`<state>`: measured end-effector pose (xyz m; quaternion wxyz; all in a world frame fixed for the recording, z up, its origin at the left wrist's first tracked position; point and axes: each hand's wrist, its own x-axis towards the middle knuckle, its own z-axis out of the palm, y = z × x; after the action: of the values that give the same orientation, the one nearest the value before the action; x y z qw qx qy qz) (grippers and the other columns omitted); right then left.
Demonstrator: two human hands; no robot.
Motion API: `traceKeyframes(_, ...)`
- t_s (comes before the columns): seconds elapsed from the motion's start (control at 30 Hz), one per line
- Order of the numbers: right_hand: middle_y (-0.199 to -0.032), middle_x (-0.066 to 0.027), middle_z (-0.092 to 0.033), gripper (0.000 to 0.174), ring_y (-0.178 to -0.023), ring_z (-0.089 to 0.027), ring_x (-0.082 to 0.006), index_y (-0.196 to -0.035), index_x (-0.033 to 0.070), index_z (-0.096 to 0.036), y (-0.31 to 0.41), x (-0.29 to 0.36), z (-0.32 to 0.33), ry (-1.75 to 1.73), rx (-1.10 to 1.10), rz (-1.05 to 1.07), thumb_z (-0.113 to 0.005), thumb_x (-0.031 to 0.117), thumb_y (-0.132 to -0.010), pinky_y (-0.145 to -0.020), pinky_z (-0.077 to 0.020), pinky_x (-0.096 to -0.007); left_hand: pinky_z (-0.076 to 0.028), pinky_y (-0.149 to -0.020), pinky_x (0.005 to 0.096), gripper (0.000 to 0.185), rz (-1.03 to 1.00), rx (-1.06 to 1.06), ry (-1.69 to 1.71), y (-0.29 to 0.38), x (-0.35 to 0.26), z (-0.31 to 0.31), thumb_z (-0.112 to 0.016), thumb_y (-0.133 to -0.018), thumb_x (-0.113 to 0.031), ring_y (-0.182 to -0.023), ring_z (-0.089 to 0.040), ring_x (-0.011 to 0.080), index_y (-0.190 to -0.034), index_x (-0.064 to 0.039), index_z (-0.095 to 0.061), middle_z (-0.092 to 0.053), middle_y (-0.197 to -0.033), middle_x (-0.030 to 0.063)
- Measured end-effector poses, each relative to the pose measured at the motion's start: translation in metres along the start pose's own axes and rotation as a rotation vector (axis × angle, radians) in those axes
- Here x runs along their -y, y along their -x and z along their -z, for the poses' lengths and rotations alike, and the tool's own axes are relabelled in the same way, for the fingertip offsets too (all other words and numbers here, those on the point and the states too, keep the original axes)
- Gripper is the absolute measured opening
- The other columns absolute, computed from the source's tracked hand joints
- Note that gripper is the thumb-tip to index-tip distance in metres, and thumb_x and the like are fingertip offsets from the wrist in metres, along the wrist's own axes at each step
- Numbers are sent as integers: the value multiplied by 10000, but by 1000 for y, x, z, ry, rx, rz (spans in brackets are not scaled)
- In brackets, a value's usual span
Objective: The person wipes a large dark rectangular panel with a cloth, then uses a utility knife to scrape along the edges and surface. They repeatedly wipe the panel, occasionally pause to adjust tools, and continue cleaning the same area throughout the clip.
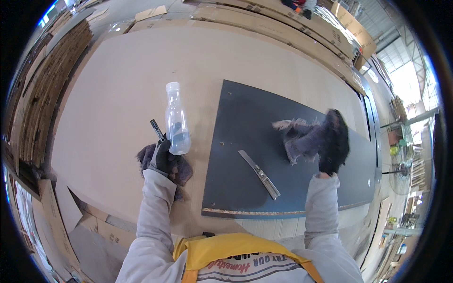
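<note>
My left hand, in a dark glove, grips a clear plastic bottle with a white cap and some liquid in its lower part, together with a black marker pen. A dark crumpled cloth lies beneath that hand. At the right my gloved right hand, blurred, holds a frayed purplish rag over a dark grey panel. On this panel, between the hands, rests a utility knife with its long blade extended. The panel's near edge shows bare particle board.
The panel lies on a large pale board surface. Long cardboard packs run along the far side. Stacked brown boards stand at the left. Part of another person shows at the top. A fan is at the right.
</note>
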<state>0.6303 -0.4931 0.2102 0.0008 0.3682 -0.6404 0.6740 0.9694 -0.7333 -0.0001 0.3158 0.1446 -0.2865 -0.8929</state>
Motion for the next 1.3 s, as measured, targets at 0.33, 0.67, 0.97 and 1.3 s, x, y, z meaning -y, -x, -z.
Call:
traceKeyframes(0.33,-1279,-117,-514,463,-1126,-520,-229,-1347,43,-415,72,102,42,-404,-351,-110,-474,286,-958,-938,-436,-353,-417,-498,212,638,24,15,-190,42,7,-96,-698,-783,-217,-561,-490,90,-1308,14,-418,-583,-1009,85)
traceKeyframes(0.67,-1152,-81,-577,392,-980,-562,-179,-1270,19,-497,170,90,-86,-557,487,-498,-536,196,-922,-860,-462,-307,-506,-598,229,936,1,-245,-327,196,-14,-107,-840,-616,-284,-840,-605,127,-1381,-50,-354,-575,-1181,92)
traceKeyframes(0.97,-1160,-48,-576,388,-981,-552,-142,-1267,39,-509,268,117,-148,-654,875,-649,-529,213,-920,-861,-451,-280,-502,-745,240,905,-384,-547,-325,375,-9,-85,-782,-706,-372,-971,-583,155,-1399,-26,-314,-546,-1245,156)
traceKeyframes(1.3,-1015,-43,-585,283,-931,-555,-131,-1138,30,-557,462,229,-174,-358,1289,-370,-555,217,-925,-831,-464,-282,-343,-415,232,515,-703,-763,-101,581,14,-60,-664,-848,-271,-455,-420,83,-1272,-47,-474,-603,-824,31)
